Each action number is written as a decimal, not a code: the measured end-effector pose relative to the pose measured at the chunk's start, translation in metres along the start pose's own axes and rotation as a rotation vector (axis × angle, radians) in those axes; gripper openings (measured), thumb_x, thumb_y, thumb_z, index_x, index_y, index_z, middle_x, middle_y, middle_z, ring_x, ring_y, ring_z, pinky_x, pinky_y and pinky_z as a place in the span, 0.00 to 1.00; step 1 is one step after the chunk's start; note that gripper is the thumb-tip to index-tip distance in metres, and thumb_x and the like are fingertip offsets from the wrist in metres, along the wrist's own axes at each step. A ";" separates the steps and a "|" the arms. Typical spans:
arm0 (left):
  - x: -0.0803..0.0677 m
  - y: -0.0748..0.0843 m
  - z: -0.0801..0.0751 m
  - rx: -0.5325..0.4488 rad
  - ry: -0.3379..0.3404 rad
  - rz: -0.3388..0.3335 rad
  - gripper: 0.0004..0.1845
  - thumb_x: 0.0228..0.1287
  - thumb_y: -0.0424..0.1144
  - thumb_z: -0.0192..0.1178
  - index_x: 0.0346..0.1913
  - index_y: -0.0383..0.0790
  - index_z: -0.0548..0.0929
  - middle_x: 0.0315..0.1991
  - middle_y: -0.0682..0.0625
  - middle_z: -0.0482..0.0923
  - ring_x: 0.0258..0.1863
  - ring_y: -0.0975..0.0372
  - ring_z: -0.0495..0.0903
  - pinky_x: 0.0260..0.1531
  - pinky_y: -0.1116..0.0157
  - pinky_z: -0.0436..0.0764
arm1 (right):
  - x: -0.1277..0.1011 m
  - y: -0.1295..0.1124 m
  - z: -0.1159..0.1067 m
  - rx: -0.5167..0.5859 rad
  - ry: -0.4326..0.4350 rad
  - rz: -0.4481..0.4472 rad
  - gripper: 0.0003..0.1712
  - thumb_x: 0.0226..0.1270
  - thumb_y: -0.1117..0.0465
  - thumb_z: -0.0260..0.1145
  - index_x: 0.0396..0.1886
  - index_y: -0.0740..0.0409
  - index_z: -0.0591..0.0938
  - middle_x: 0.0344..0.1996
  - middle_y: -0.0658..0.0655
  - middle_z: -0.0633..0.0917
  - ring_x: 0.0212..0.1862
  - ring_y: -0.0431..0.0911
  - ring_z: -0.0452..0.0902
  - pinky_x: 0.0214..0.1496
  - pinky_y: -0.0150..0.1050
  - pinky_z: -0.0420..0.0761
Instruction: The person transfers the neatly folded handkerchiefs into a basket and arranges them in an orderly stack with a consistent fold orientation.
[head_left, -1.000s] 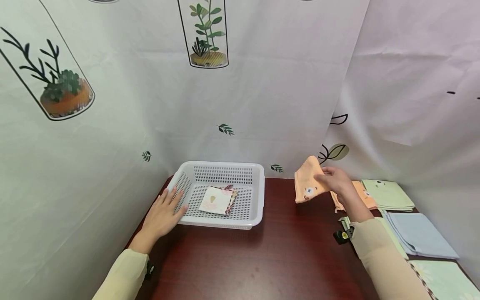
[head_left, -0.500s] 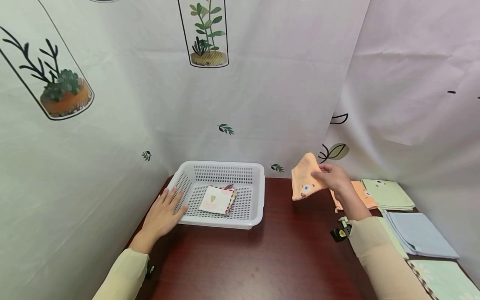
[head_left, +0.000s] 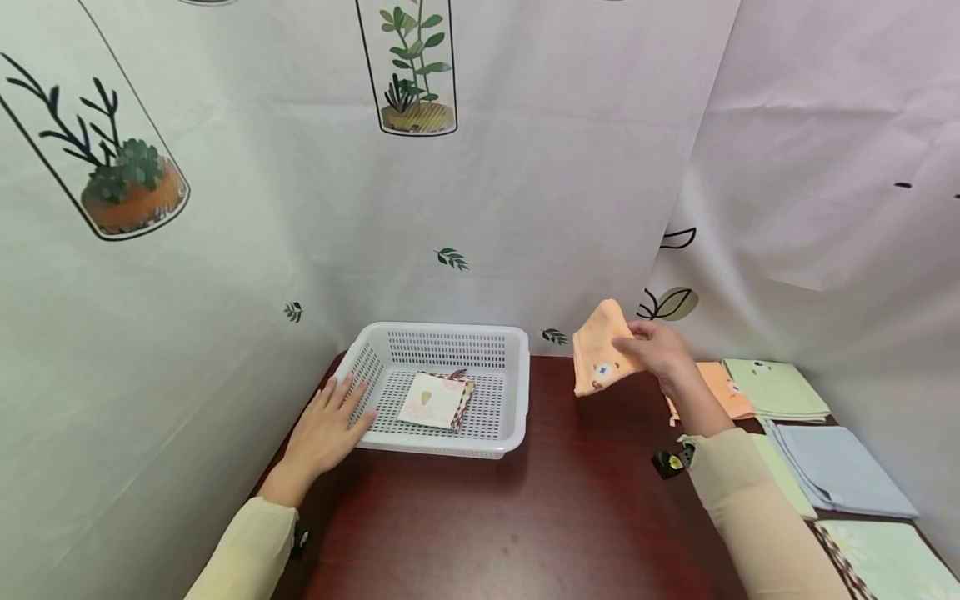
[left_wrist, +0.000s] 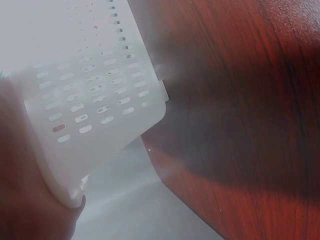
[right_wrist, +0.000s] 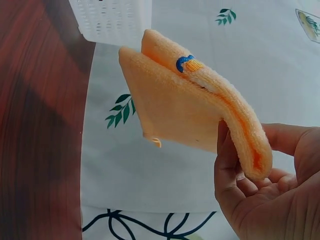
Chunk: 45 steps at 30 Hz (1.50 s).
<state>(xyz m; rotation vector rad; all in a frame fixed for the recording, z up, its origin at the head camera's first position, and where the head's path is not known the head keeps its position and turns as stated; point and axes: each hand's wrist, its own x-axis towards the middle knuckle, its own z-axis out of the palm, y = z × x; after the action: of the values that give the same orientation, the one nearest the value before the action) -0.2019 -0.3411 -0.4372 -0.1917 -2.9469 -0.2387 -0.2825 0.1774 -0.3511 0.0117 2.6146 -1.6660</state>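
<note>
My right hand (head_left: 660, 350) pinches a folded orange towel (head_left: 603, 350) with an embroidered face, held up over the table right of the basket. In the right wrist view the thumb and fingers grip one edge of the towel (right_wrist: 175, 105), and its folded layers show. My left hand (head_left: 326, 425) rests with spread, straight fingers on the left rim of the white plastic basket (head_left: 450, 446). Inside the basket lies a folded white cloth (head_left: 429, 400) with a checked edge. The left wrist view shows the basket's slotted wall (left_wrist: 90, 100) beside part of the hand (left_wrist: 30, 185).
At the right, several folded cloths lie on the dark red table (head_left: 510, 517): another orange towel (head_left: 723, 390), a green one (head_left: 776, 392), a blue one (head_left: 840, 471) and a pale green one (head_left: 892, 554). A printed curtain (head_left: 480, 208) hangs behind the table.
My right hand has carried the orange towel a little to the left and slightly upward, toward the basket. The left hand and the basket have stayed in place.
</note>
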 end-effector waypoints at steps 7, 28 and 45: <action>0.000 -0.001 0.000 -0.002 -0.001 0.001 0.38 0.76 0.60 0.47 0.77 0.36 0.63 0.79 0.34 0.52 0.79 0.37 0.46 0.75 0.38 0.48 | 0.001 -0.006 0.005 -0.044 -0.004 -0.017 0.30 0.73 0.53 0.65 0.67 0.67 0.75 0.48 0.65 0.85 0.36 0.40 0.82 0.41 0.33 0.81; 0.000 -0.001 -0.001 -0.002 -0.001 0.008 0.37 0.76 0.58 0.48 0.77 0.36 0.64 0.79 0.34 0.54 0.79 0.37 0.46 0.75 0.39 0.48 | 0.007 -0.024 0.021 0.023 0.005 -0.027 0.30 0.71 0.56 0.66 0.67 0.68 0.75 0.51 0.68 0.84 0.35 0.40 0.83 0.38 0.32 0.83; 0.001 -0.001 0.001 0.002 0.006 0.011 0.37 0.76 0.60 0.47 0.77 0.37 0.64 0.79 0.35 0.54 0.78 0.37 0.47 0.75 0.38 0.50 | 0.007 -0.039 0.032 0.078 -0.020 -0.012 0.30 0.72 0.57 0.66 0.68 0.67 0.74 0.52 0.69 0.84 0.34 0.39 0.83 0.38 0.31 0.83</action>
<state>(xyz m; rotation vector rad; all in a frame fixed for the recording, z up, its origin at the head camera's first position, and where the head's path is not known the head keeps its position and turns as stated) -0.2028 -0.3422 -0.4379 -0.2066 -2.9393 -0.2345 -0.2898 0.1320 -0.3290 -0.0180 2.5383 -1.7619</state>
